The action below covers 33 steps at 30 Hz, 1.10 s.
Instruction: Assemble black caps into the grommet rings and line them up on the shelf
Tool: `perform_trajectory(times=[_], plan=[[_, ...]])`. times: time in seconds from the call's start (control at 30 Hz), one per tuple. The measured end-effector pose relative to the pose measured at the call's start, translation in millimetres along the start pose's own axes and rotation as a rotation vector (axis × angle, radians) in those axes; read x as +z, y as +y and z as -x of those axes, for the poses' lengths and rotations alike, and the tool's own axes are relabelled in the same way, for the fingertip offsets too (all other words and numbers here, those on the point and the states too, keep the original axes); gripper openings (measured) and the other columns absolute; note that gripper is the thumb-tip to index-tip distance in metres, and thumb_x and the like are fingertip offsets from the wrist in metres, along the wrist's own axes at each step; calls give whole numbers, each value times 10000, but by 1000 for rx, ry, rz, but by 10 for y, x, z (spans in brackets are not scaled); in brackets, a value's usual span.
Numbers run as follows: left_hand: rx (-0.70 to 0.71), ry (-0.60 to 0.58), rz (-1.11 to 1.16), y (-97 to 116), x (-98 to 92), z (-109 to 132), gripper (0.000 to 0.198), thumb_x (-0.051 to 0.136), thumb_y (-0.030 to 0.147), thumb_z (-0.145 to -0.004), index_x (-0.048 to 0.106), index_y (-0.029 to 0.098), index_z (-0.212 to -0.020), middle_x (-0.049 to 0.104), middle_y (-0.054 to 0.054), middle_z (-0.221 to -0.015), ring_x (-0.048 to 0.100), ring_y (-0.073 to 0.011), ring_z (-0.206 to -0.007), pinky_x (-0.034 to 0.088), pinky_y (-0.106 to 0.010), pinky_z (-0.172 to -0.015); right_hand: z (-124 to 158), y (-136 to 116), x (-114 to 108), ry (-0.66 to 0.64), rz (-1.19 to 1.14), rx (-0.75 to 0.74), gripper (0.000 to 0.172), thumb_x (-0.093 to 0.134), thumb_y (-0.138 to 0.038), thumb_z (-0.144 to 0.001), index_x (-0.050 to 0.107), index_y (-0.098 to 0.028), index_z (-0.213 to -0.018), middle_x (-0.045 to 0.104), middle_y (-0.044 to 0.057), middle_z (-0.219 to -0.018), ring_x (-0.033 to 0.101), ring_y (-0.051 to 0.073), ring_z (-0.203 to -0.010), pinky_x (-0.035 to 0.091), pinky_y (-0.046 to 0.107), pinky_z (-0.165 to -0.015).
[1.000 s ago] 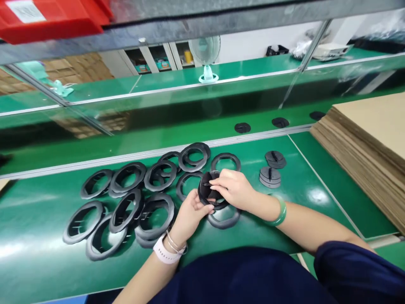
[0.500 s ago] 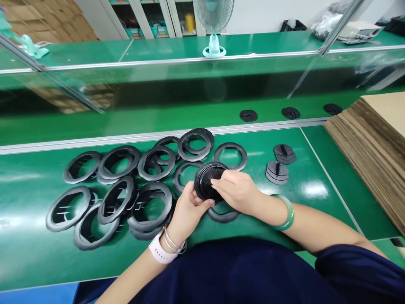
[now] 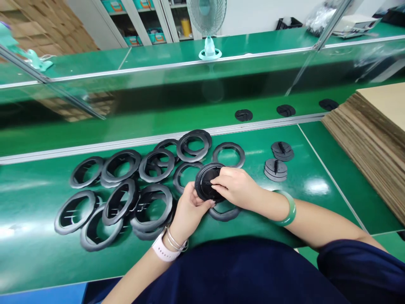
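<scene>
My left hand [image 3: 189,212] grips a black plastic ring [image 3: 199,185] by its lower left edge, fingers behind and thumb along the bottom. A black disc [image 3: 208,179] sits inside this ring; whether it is fully seated I cannot tell. Thumb and fingers of my right hand [image 3: 238,188] are pinched at the middle of the disc, on its raised tab, which they mostly hide. Right behind my hands lie more black rings, one ring [image 3: 229,155] beyond them and another ring [image 3: 224,214] partly under them.
Several black rings [image 3: 152,207] lie in overlapping groups on the green table to the left. Two small stacks of discs [image 3: 276,171] stand at right, and single discs [image 3: 243,115] lie beyond the metal rail. A cardboard stack [image 3: 363,126] borders the right side.
The camera view has tilted and shifted slightly. Both hands keep their hold on the ring and disc, with hardly any visible movement.
</scene>
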<state>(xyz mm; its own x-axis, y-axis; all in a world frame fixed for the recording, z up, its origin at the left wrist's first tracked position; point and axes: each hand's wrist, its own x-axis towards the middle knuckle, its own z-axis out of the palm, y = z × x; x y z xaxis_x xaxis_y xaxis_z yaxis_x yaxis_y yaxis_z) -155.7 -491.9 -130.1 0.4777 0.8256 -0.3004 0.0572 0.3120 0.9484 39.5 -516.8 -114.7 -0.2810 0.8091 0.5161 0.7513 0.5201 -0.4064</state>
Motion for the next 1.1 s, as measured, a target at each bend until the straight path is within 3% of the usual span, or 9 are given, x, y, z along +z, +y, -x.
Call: perform_trajectory(times=[0.13, 0.3, 0.53, 0.77, 1.1], plan=[[-9, -27, -29, 5, -12, 1, 575, 818, 182, -680, 496, 209, -1156, 727, -4, -964, 724, -174, -891, 592, -282, -803, -2, -16, -35, -56, -9, 37, 101, 607, -153, -917, 706, -143, -904, 633, 66, -815, 587, 181, -745, 494, 301, -689], [28, 30, -161, -13, -11, 11, 474, 815, 212, -696, 498, 205, -1049, 684, 28, -844, 704, -150, -790, 576, -245, -707, -6, -47, -52, -70, -23, 77, 84, 636, -136, -895, 717, -130, -916, 643, 74, -832, 609, 187, -761, 510, 304, -706], [32, 12, -103, -20, -16, -5, 482, 821, 209, -678, 468, 207, -1007, 659, 14, -933, 683, -160, -861, 576, -275, -762, -36, 48, -50, -70, -75, -14, 80, 650, -174, -910, 719, -149, -939, 678, 65, -860, 632, 181, -782, 516, 303, -710], [78, 37, -194, -7, -17, 6, 600, 826, 225, -679, 472, 220, -1163, 650, -31, -1074, 671, -205, -964, 577, -296, -780, -30, -17, -16, -81, 38, -74, 115, 587, -194, -944, 686, -140, -921, 657, 89, -875, 618, 199, -799, 520, 330, -724], [114, 53, -318, -58, 4, 45, 510, 813, 318, -716, 428, 229, -1038, 643, -13, -987, 667, -184, -865, 560, -265, -685, -117, -190, -204, -300, 204, -19, 97, 590, -148, -920, 667, -112, -967, 625, 102, -890, 589, 211, -783, 500, 336, -713]])
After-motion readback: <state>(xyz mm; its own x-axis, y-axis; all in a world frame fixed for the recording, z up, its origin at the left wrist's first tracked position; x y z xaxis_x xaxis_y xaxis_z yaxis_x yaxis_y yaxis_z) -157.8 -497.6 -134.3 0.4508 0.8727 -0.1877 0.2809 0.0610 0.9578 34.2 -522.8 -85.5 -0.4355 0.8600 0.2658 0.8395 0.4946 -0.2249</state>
